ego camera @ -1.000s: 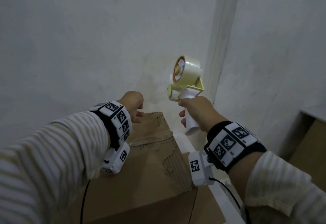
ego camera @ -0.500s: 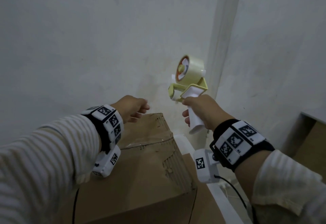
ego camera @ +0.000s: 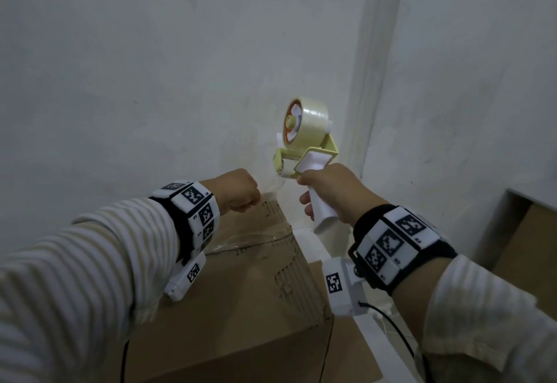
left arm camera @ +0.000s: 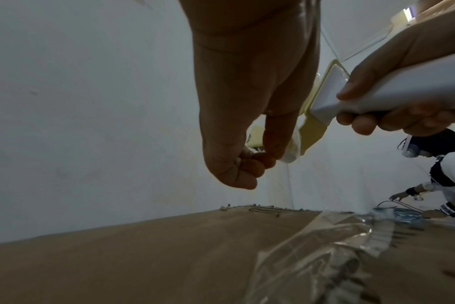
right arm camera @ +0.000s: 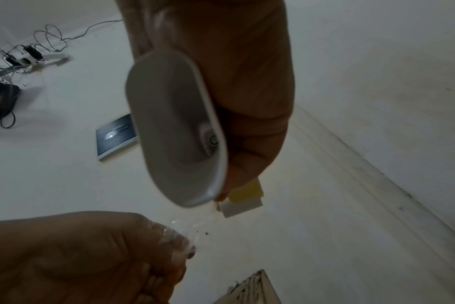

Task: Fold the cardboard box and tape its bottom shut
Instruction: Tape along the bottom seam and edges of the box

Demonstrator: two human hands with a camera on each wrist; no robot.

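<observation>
A brown cardboard box (ego camera: 241,298) stands closed side up below my hands, with an old strip of clear tape (ego camera: 250,239) across it and torn paper along its edges. My right hand (ego camera: 328,190) grips the white handle of a yellow tape dispenser (ego camera: 304,153), held upright just past the box's far corner with its roll of clear tape (ego camera: 310,123) on top. My left hand (ego camera: 241,191) hovers over the far end of the box (left arm camera: 169,257). Its fingertips (left arm camera: 257,162) pinch the loose tape end (right arm camera: 179,232) coming off the dispenser (right arm camera: 174,127).
White walls meet in a corner right behind the dispenser. A white ledge (ego camera: 370,337) runs along the box's right side, and more cardboard (ego camera: 536,250) leans at the far right. Another person (left arm camera: 449,174) crouches beyond, near cables and a dark booklet (right arm camera: 116,135) on the floor.
My left hand has moved right, up to the dispenser's mouth, and has closed on the tape end. The dispenser has shifted slightly right.
</observation>
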